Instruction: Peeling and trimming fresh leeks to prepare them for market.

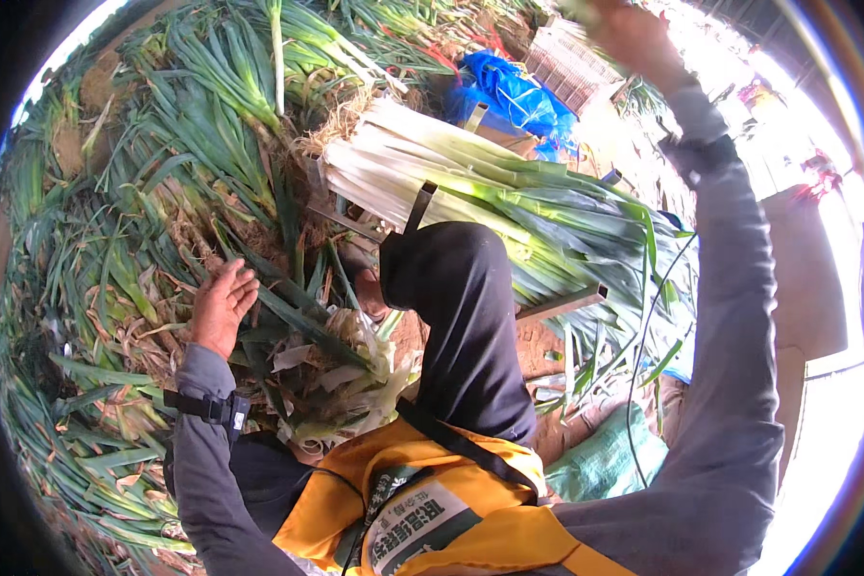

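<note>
My left hand (226, 309) is over the pile of untrimmed leeks (163, 230) at the left. Its fingers are loosely bent and slightly apart, with nothing visible in them. My right hand (638, 43) is raised at the upper right, smeared by motion, so its fingers cannot be read. A stack of cleaned leeks (451, 178) with white shafts and green tops lies across a low metal rack (566, 302) beyond my knee. Their root ends point left and their leaves point right. Peeled leek skins (374, 360) lie between my legs.
Behind the stack are a blue plastic bag (518, 91) and a pale crate (571, 62). A green woven sack (610, 461) rests by my right leg. A dark cord (648, 331) hangs across the leek tops. Cardboard (806, 269) stands at the right.
</note>
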Demonstrator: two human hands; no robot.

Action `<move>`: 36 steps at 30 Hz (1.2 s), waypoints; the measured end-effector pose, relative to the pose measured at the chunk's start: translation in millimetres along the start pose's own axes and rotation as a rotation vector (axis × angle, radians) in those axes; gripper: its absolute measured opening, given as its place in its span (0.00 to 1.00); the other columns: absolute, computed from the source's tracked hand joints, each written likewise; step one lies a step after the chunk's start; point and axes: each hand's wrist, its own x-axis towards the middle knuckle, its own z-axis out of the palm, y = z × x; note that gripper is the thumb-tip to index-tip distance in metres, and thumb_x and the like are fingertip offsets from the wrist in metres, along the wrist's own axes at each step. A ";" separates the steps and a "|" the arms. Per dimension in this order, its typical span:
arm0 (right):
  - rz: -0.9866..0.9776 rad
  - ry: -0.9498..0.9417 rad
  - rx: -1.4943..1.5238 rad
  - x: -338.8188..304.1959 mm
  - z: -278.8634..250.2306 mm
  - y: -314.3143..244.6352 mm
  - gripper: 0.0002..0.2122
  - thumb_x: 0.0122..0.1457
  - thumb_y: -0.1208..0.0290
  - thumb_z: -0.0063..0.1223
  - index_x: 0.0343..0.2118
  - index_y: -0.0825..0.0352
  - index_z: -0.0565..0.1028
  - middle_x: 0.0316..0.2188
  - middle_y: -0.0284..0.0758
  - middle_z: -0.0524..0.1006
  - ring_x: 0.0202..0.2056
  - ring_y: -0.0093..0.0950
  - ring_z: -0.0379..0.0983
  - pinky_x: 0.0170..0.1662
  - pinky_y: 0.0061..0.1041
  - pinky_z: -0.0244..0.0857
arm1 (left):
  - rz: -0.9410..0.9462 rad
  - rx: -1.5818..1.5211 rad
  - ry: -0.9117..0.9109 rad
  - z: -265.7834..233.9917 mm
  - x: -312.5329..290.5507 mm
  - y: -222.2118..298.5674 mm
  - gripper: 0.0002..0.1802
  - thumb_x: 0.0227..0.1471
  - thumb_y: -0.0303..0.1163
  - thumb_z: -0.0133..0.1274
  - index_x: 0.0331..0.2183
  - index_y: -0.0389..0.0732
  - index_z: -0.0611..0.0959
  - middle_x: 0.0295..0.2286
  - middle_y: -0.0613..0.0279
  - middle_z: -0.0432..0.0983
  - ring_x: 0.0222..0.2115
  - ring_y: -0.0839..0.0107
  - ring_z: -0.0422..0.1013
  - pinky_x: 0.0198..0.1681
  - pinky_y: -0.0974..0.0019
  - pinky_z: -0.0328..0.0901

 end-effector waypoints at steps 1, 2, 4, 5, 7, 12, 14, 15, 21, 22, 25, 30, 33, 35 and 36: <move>-0.079 0.023 0.116 -9.4 23.3 -29.0 0.09 0.54 0.65 0.53 0.25 0.65 0.74 0.17 0.34 0.74 0.19 0.26 0.72 0.22 0.28 0.65 | 0.006 0.001 0.013 -0.2 -1.4 0.8 0.20 0.56 0.43 0.56 0.46 0.42 0.78 0.39 0.61 0.75 0.41 0.68 0.73 0.47 0.65 0.68; 0.017 -0.110 0.325 -12.9 30.6 -69.6 0.07 0.52 0.67 0.51 0.25 0.65 0.74 0.18 0.36 0.75 0.20 0.30 0.74 0.22 0.31 0.66 | -0.009 0.021 0.027 -2.9 -6.6 1.1 0.21 0.56 0.43 0.56 0.47 0.41 0.77 0.40 0.59 0.74 0.42 0.67 0.73 0.48 0.64 0.68; -0.014 -0.259 0.540 -51.3 53.6 -121.1 0.05 0.49 0.70 0.50 0.24 0.65 0.74 0.20 0.39 0.76 0.22 0.35 0.75 0.22 0.35 0.67 | -0.039 0.048 0.021 10.1 -0.4 -3.2 0.24 0.57 0.44 0.55 0.50 0.40 0.74 0.42 0.55 0.72 0.43 0.65 0.72 0.50 0.60 0.68; -0.140 -0.258 0.571 -78.1 76.6 -141.7 0.05 0.48 0.70 0.50 0.23 0.65 0.74 0.20 0.40 0.76 0.22 0.36 0.75 0.22 0.36 0.67 | -0.045 0.045 0.007 15.5 5.8 -5.6 0.24 0.57 0.44 0.55 0.50 0.40 0.74 0.42 0.55 0.72 0.43 0.65 0.72 0.50 0.60 0.68; -0.213 -0.355 0.659 -110.5 103.8 -188.0 0.06 0.45 0.69 0.52 0.23 0.66 0.75 0.21 0.42 0.76 0.22 0.38 0.75 0.22 0.40 0.66 | -0.058 0.114 0.041 18.5 12.8 -8.8 0.25 0.58 0.45 0.54 0.51 0.40 0.74 0.42 0.55 0.72 0.43 0.64 0.71 0.50 0.58 0.68; -0.046 -0.278 0.772 -102.2 101.8 -241.5 0.07 0.44 0.69 0.52 0.23 0.68 0.76 0.21 0.43 0.76 0.23 0.41 0.75 0.26 0.42 0.66 | -0.015 0.274 0.111 17.3 25.4 -9.4 0.24 0.59 0.44 0.52 0.51 0.39 0.74 0.43 0.54 0.72 0.44 0.64 0.71 0.50 0.57 0.68; 0.000 -0.450 0.826 -95.8 106.7 -252.3 0.10 0.48 0.67 0.53 0.26 0.70 0.76 0.21 0.43 0.75 0.28 0.44 0.75 0.35 0.45 0.67 | 0.008 0.343 0.124 34.5 34.7 -6.7 0.23 0.59 0.43 0.52 0.51 0.39 0.74 0.43 0.54 0.72 0.44 0.64 0.71 0.49 0.56 0.68; 0.003 -0.456 0.829 -93.3 110.8 -253.7 0.10 0.48 0.67 0.53 0.26 0.70 0.76 0.21 0.43 0.75 0.28 0.44 0.75 0.35 0.45 0.67 | 0.066 0.397 0.068 45.1 41.0 -5.4 0.24 0.60 0.44 0.51 0.52 0.40 0.73 0.44 0.55 0.72 0.44 0.64 0.71 0.51 0.57 0.68; -0.003 -0.692 1.087 -100.8 128.6 -241.2 0.19 0.55 0.55 0.56 0.32 0.71 0.74 0.34 0.49 0.74 0.33 0.45 0.74 0.36 0.47 0.67 | 0.233 0.553 -0.168 116.6 102.2 -7.5 0.25 0.62 0.44 0.48 0.53 0.38 0.73 0.45 0.55 0.73 0.47 0.65 0.71 0.51 0.59 0.68; 0.001 -0.671 1.181 -95.3 120.1 -234.1 0.21 0.55 0.54 0.57 0.38 0.70 0.71 0.38 0.48 0.73 0.36 0.45 0.73 0.40 0.47 0.66 | 0.329 0.540 -0.177 133.2 111.7 -4.1 0.21 0.61 0.39 0.49 0.50 0.36 0.74 0.43 0.58 0.74 0.44 0.70 0.71 0.48 0.65 0.67; -0.041 -0.745 1.102 -106.1 101.0 -210.9 0.21 0.54 0.57 0.58 0.43 0.70 0.69 0.39 0.45 0.72 0.40 0.44 0.71 0.42 0.44 0.66 | 0.611 0.594 -0.284 188.0 161.1 -1.5 0.17 0.61 0.33 0.50 0.48 0.32 0.74 0.42 0.59 0.75 0.42 0.72 0.72 0.46 0.69 0.66; -0.059 -0.759 1.103 -128.5 84.9 -188.6 0.23 0.56 0.61 0.56 0.50 0.70 0.67 0.38 0.42 0.71 0.42 0.41 0.68 0.45 0.39 0.64 | 0.973 1.145 -0.389 248.6 256.9 6.5 0.25 0.57 0.36 0.53 0.54 0.38 0.71 0.46 0.45 0.71 0.47 0.49 0.68 0.52 0.57 0.63; -0.088 -0.593 1.196 -125.5 88.1 -194.5 0.21 0.55 0.65 0.58 0.48 0.71 0.69 0.35 0.43 0.71 0.40 0.41 0.68 0.43 0.38 0.65 | 1.109 1.295 -0.314 255.7 323.4 -10.2 0.26 0.57 0.39 0.51 0.56 0.42 0.69 0.51 0.45 0.65 0.51 0.48 0.65 0.55 0.55 0.61; -0.074 -0.553 1.223 -127.5 87.9 -194.3 0.19 0.54 0.68 0.58 0.46 0.72 0.70 0.33 0.43 0.70 0.37 0.41 0.69 0.41 0.38 0.65 | 1.042 1.365 -0.349 268.9 342.8 -16.2 0.27 0.58 0.40 0.50 0.57 0.43 0.69 0.53 0.46 0.63 0.52 0.48 0.63 0.57 0.55 0.60; -0.085 -0.562 1.234 -128.9 89.1 -193.9 0.19 0.55 0.68 0.58 0.46 0.72 0.70 0.33 0.43 0.70 0.37 0.41 0.69 0.41 0.38 0.65 | 0.972 1.437 -0.368 270.3 349.2 -19.7 0.28 0.58 0.40 0.49 0.58 0.45 0.68 0.55 0.46 0.60 0.54 0.48 0.62 0.58 0.55 0.58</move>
